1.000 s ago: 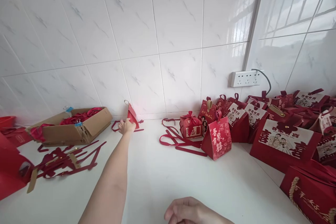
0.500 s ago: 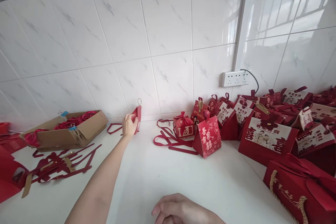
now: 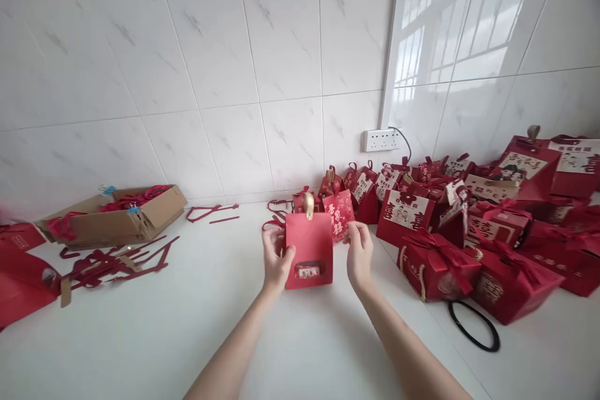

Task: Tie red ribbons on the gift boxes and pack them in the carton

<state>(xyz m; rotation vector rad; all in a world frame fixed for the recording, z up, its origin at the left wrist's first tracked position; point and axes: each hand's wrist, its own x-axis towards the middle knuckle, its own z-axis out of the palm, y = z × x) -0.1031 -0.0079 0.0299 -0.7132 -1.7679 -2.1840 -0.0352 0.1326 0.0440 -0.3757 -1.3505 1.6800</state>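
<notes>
My left hand [image 3: 276, 260] grips the left edge of a red gift box [image 3: 309, 234], thumb in front. The box stands upright, with a gold ribbon loop [image 3: 308, 205] on top and a small window low on its front. Just right of the box, and apart from it, is my right hand [image 3: 360, 256]. Its fingers are curled together, and whatever they may hold is hidden. Behind the box stands a patterned red gift box [image 3: 340, 215] with white characters, partly covered by my right fingertips.
Many red gift boxes [image 3: 405, 215] crowd the right side. A black ring [image 3: 475, 326] lies in front of them. At left are an open cardboard box [image 3: 162, 215] holding red ribbons and a pile of loose red straps [image 3: 115, 269]. A power strip [image 3: 382, 140] is on the tiled wall.
My left hand has come from near the wall to the middle, where it holds the red gift box. My right hand has risen beside that box. The view has shifted right.
</notes>
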